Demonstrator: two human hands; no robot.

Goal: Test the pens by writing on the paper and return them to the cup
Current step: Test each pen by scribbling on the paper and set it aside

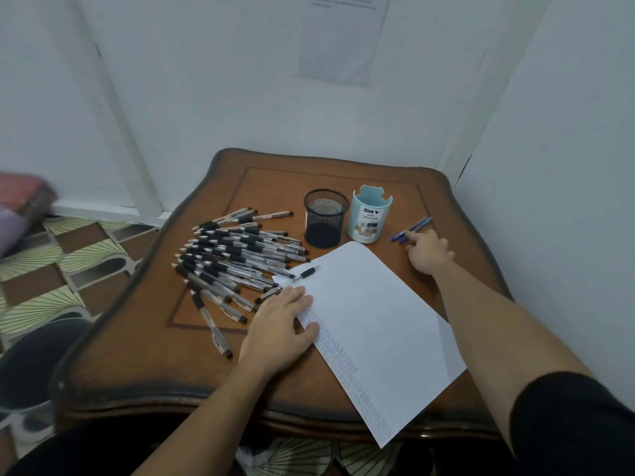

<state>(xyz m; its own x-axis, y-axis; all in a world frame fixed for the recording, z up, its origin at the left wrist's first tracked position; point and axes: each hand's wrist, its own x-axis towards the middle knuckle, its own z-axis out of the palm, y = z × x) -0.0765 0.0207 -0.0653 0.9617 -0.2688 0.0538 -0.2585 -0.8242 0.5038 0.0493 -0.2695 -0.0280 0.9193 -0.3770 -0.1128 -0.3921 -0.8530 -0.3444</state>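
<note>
Reads "DIY DESK ORGANIZER" on the pale blue cup [369, 218], just beside a black wire-mesh cup [324, 218] at the back of the glossy wooden table [144, 338]. Got a heap of clear, black-gripped pens [237, 259] left of the white paper [374, 321], faint blue scribbles down its edge. Pressing left hand [278, 331] flat on that edge, poking two blue pens [417, 224] with right hand [427, 252], index outstretched, gripping nothing.
</note>
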